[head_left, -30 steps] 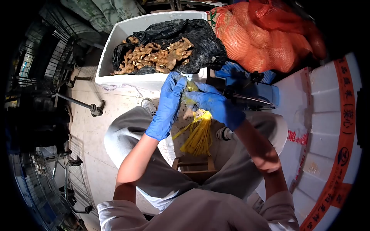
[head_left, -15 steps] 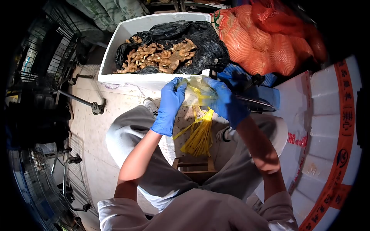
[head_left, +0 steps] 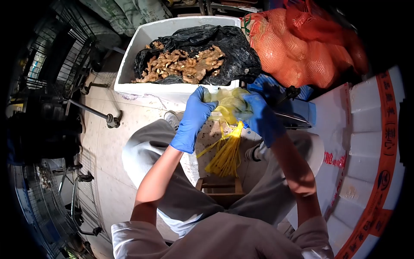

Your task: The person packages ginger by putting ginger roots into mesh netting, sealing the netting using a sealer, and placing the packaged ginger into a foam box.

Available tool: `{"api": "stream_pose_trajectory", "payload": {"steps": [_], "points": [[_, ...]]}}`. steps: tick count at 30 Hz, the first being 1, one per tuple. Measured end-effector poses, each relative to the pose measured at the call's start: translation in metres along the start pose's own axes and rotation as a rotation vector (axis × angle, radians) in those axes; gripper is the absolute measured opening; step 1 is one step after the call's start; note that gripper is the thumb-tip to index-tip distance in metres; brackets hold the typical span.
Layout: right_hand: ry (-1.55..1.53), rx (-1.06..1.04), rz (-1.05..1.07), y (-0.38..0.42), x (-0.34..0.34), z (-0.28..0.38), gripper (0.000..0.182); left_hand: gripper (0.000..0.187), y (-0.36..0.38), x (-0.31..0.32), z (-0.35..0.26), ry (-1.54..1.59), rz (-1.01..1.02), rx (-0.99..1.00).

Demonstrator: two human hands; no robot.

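A yellow mesh bag (head_left: 230,102) is stretched between my two blue-gloved hands, in front of the foam box. My left hand (head_left: 196,113) grips its left side, thumb pressed toward the fingers. On the opposite side my right hand (head_left: 261,115) has closed on the net, its fingers partly in shadow. Below them hangs a bundle of yellow netting strips (head_left: 224,151), between my knees. Knobbly ginger roots (head_left: 183,64) lie on a black plastic bag (head_left: 237,52) inside the white foam box (head_left: 155,89), just beyond my hands.
Orange net sacks (head_left: 297,52) full of round goods stand at the back right. White foam boxes with orange tape (head_left: 384,142) line the right side. Wire racks (head_left: 51,69) on wheels are at the left, and a small wooden stool (head_left: 220,196) is between my legs.
The yellow mesh bag looks more bunched and spread between my hands. My right hand has turned a little, and the whole view has shifted slightly.
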State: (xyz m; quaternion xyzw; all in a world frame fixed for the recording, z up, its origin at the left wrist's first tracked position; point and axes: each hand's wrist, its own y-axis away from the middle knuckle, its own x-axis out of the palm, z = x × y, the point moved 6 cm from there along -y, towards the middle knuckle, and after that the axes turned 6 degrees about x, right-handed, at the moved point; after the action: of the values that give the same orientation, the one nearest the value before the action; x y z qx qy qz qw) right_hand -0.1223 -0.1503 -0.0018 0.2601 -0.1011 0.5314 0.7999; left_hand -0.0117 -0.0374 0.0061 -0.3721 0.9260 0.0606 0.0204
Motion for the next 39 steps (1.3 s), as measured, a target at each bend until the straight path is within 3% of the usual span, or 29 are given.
{"api": "stream_pose_trajectory", "payload": {"steps": [2,3,4,5,7,8,10,11,12,13,15,16,18,20,22,23,24,26,28,30,31,32,34,36,37,39], "points": [[-0.457,0.258,0.056,0.015,0.032,0.011,0.022,0.024,-0.001,-0.001,-0.001,-0.111,-0.034,0.193],[-0.409,0.216,0.047,0.019,0.042,0.02,0.021,0.026,0.001,-0.006,-0.011,-0.147,-0.16,0.323],[-0.36,0.174,0.038,0.02,0.045,0.025,0.02,0.026,0.0,-0.009,-0.013,-0.148,-0.162,0.323],[-0.358,0.174,0.04,0.017,0.044,0.023,0.02,0.024,-0.003,-0.014,-0.004,0.162,-0.115,0.145],[0.562,-0.105,-0.089,0.005,0.034,0.028,0.022,0.021,-0.004,-0.013,-0.001,0.728,0.028,-0.106],[0.56,-0.109,-0.091,-0.004,0.021,0.013,0.022,0.021,-0.003,-0.012,-0.002,0.725,0.031,-0.104],[0.681,-0.406,-0.358,-0.005,-0.003,0.011,0.021,0.018,0.01,0.007,-0.014,0.95,0.187,-0.214],[0.341,-0.207,-0.309,-0.01,-0.01,0.002,0.021,0.016,0.014,0.014,-0.008,1.024,0.267,-0.298],[0.339,-0.209,-0.317,-0.012,-0.015,0.002,0.021,0.016,0.015,0.019,-0.014,1.022,0.275,-0.303],[0.341,-0.373,-0.254,-0.013,-0.012,0.009,0.022,0.017,0.013,0.016,-0.017,0.75,0.183,-0.254],[-0.332,0.082,-0.213,0.0,-0.005,0.001,0.027,0.02,0.01,0.005,-0.029,0.171,0.028,-0.179],[-0.328,0.083,-0.208,0.001,-0.002,0.003,0.027,0.02,0.006,0.002,-0.018,0.173,0.022,-0.177],[-0.452,0.202,0.074,0.002,0.019,0.001,0.033,0.018,-0.005,-0.007,-0.01,-0.064,-0.016,0.129],[-0.412,0.137,0.064,0.004,0.026,0.0,0.032,0.014,-0.004,-0.009,-0.004,-0.027,-0.049,0.154],[-0.273,0.051,0.086,0.011,0.036,0.015,0.029,0.016,-0.004,-0.016,0.006,0.379,-0.156,0.04],[0.067,0.045,0.133,0.01,0.044,0.028,0.028,0.019,-0.008,-0.017,0.013,0.558,-0.078,-0.104],[0.066,0.042,0.131,0.008,0.042,0.028,0.028,0.019,-0.007,-0.018,0.006,0.557,-0.074,-0.103],[0.852,-0.105,-0.252,0.005,0.022,0.031,0.032,0.018,0.0,-0.005,-0.003,0.795,0.095,-0.258],[0.962,-0.158,-0.363,-0.007,0.0,0.006,0.03,0.017,0.015,0.014,-0.027,0.943,0.137,-0.333],[0.121,-0.473,-0.252,0.002,-0.006,0.003,0.03,0.017,0.014,0.014,-0.035,0.511,0.141,-0.185],[0.122,-0.472,-0.25,-0.005,-0.018,-0.006,0.03,0.02,0.011,0.009,-0.033,0.241,0.104,-0.132],[0.185,-0.359,-0.11,-0.021,-0.028,-0.018,0.031,0.02,0.007,0.007,-0.025,0.242,0.098,-0.13],[0.245,-0.24,0.036,-0.017,-0.006,-0.006,0.032,0.022,-0.002,-0.005,-0.024,-0.043,0.015,0.218],[-0.432,0.097,0.232,0.007,0.028,0.011,0.029,0.02,-0.003,-0.008,-0.015,-0.093,-0.057,0.228],[-0.432,0.097,0.232,0.012,0.039,0.016,0.029,0.021,-0.003,-0.009,-0.007,-0.016,-0.102,0.115],[-0.564,0.185,0.013,0.016,0.041,0.012,0.028,0.023,-0.002,-0.008,0.0,0.213,-0.09,-0.022]]}}
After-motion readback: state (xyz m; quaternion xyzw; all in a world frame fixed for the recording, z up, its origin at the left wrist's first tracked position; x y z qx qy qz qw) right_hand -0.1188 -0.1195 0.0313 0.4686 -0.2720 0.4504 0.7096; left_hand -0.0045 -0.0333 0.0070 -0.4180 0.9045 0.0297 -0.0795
